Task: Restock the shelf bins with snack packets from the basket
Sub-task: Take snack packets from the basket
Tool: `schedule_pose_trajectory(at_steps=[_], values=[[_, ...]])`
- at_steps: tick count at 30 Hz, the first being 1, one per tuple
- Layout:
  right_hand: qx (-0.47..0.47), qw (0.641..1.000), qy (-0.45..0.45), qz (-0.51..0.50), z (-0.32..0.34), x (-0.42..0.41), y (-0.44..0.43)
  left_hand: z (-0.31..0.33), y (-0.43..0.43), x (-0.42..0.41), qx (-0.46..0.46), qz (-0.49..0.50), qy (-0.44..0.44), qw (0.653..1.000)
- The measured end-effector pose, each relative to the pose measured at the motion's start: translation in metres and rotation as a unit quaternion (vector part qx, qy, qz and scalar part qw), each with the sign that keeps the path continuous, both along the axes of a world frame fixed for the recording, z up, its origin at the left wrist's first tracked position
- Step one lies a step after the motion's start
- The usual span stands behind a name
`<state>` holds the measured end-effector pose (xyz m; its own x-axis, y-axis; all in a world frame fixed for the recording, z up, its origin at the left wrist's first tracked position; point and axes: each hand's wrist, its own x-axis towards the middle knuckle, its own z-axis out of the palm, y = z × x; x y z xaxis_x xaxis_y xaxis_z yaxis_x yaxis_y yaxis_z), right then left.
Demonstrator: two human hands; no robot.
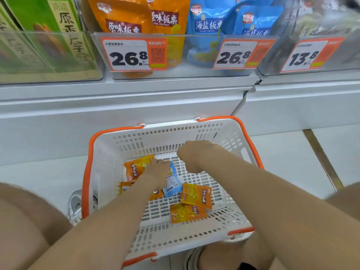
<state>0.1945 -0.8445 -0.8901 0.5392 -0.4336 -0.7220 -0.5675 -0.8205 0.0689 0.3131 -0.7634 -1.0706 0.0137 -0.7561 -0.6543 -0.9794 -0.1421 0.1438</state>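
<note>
Both hands were down in the basket (101,152): my left hand (156,172) lay on an orange packet (136,167) with the blue packet (173,184) against it, grip unclear; my right hand (191,155) hovered beside it, curled, apparently empty. Above, the shelf bins (194,55) already held stock; several packets were left on the basket floor nearer me

White slotted basket (109,152), orange rim; orange packets (196,195); 1 blue packet (173,184).
</note>
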Motion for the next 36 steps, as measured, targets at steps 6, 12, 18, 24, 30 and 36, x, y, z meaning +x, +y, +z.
schedule_pose_trajectory(at_steps=[6, 12, 18, 24, 30, 36], values=[[0.004, 1.0, -0.002, -0.005, -0.003, 0.001, -0.01, -0.009, 0.002, -0.012, 0.0, 0.038, -0.014, 0.999], [-0.005, 1.0, -0.016, -0.024, 0.008, -0.002, -0.009, 0.005, -0.002, -0.006, 0.0, 0.07, 0.057, 0.996], [-0.003, 0.999, -0.031, -0.026, 0.029, -0.008, -0.004, 0.049, -0.001, 0.001, -0.045, 0.176, 0.186, 0.966], [-0.007, 0.997, -0.07, -0.03, 0.064, -0.019, -0.001, 0.137, -0.007, -0.007, -0.106, 0.401, 0.348, 0.841], [0.019, 0.976, -0.195, -0.091, 0.099, -0.033, -0.009, 0.221, -0.01, -0.012, -0.128, 0.547, 0.487, 0.669], [-0.027, 0.941, -0.32, -0.106, 0.135, -0.043, -0.022, 0.262, -0.004, -0.019, -0.192, 0.475, 0.48, 0.712]])
